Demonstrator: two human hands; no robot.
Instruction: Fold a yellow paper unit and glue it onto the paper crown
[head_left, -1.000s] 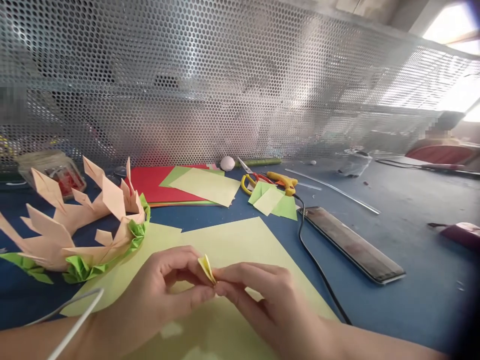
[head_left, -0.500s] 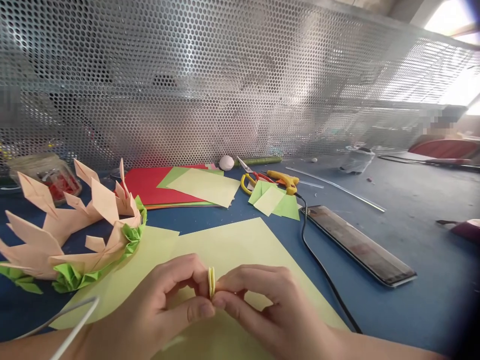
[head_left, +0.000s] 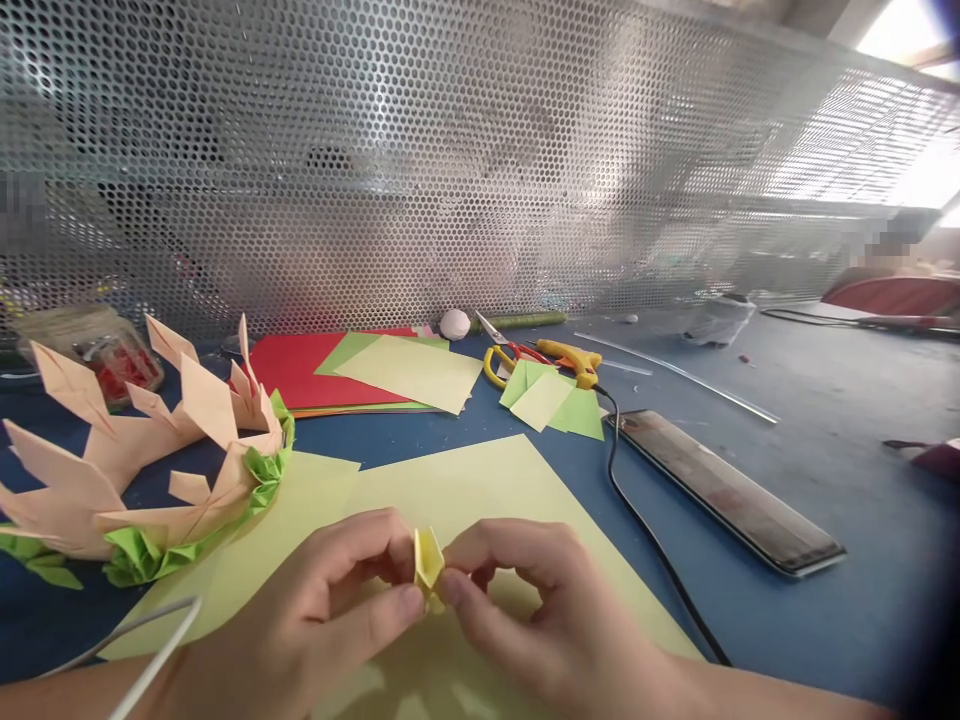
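A small folded yellow paper piece [head_left: 428, 562] is pinched between both my hands, low in the middle of the view. My left hand [head_left: 315, 620] grips it from the left with thumb and fingers closed. My right hand [head_left: 540, 620] grips it from the right in the same pinch. Under my hands lie large pale yellow sheets [head_left: 465, 480] on the blue table [head_left: 825, 470]. A peach paper lotus with a green folded base [head_left: 135, 470] stands at the left.
Red, green and yellow sheets [head_left: 360, 370] lie stacked further back, with scissors [head_left: 504, 357], a yellow glue gun [head_left: 574, 360] and its black cord [head_left: 637, 520]. A metal ruler [head_left: 727, 490] lies to the right. A perforated metal screen [head_left: 450, 150] closes the back. A jar [head_left: 112, 355] stands far left.
The yellow piece was a flat closed wedge held edge-on; its folds now spread open between my fingertips. Both hands stay in about the same place.
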